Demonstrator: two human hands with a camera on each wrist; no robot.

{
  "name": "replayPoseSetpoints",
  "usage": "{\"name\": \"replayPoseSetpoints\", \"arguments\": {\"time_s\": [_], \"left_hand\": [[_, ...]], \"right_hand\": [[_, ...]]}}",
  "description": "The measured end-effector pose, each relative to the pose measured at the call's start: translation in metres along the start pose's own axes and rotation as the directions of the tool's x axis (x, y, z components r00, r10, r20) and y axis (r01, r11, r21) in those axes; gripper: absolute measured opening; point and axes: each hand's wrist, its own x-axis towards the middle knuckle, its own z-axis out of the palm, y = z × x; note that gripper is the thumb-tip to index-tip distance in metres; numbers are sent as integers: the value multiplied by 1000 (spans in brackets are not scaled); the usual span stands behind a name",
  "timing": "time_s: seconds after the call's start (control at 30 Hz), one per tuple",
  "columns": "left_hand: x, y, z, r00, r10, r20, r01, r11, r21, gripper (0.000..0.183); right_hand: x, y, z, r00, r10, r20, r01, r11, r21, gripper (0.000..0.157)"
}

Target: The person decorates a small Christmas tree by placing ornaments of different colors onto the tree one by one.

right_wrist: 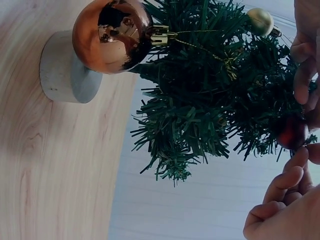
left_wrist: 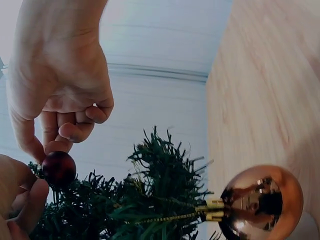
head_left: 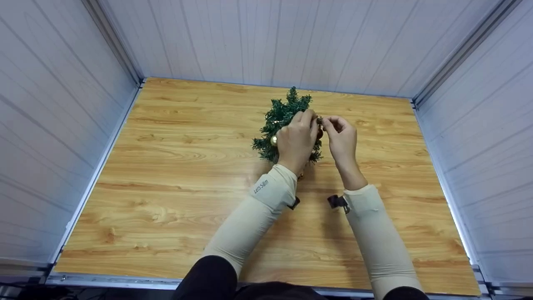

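Observation:
A small artificial Christmas tree (head_left: 283, 111) stands upright, with my two hands at its right side. My left hand (head_left: 296, 139) reaches across its front, fingertips at the cap of a dark red bauble (left_wrist: 59, 169). From the right, my right hand (head_left: 342, 137) pinches by thumb and index finger at a green branch tip beside that bauble. The exact pinch points and any thread are partly hidden. Lower on the tree hangs a shiny copper bauble (right_wrist: 112, 37) on a gold cord. A pale gold bauble (head_left: 273, 141) hangs left of my left hand.
The tree's round grey base (right_wrist: 67, 70) rests on the wood-grain table (head_left: 179, 175). White panel walls (head_left: 258, 41) enclose the table at the back and both sides. A dark wrist camera (head_left: 336, 201) sticks out from the right sleeve.

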Motion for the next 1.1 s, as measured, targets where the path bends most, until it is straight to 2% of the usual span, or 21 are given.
{"name": "replayPoseSetpoints", "arguments": {"time_s": [0.2, 0.4, 0.6, 0.83, 0.93, 1.0, 1.1], "left_hand": [[-4, 3, -4, 998, 33, 44, -37, 994, 104, 11], [-7, 10, -8, 993, 48, 104, -64, 985, 160, 11], [-8, 9, -6, 991, 17, 132, -33, 993, 115, 12], [-9, 6, -8, 992, 29, 120, -39, 996, 76, 13], [-9, 5, -19, 991, 37, 127, -40, 999, 21, 14], [-6, 1, -31, 992, 52, 119, -48, 998, -37, 13], [3, -14, -55, 996, 67, 63, -62, 995, -82, 13]], "right_hand": [[-2, 4, -1, 1000, 24, 12, -24, 999, -27, 20], [-5, 10, 0, 996, -82, -36, 78, 990, -117, 15], [-10, 12, 1, 984, -168, -58, 157, 976, -153, 9], [-9, 13, 0, 983, -178, -46, 169, 974, -153, 10], [-11, 8, -1, 981, -186, -47, 177, 971, -158, 12], [-11, 8, -2, 975, -216, -54, 206, 966, -157, 12], [-6, 12, -8, 960, -273, -62, 257, 947, -192, 11]]}}
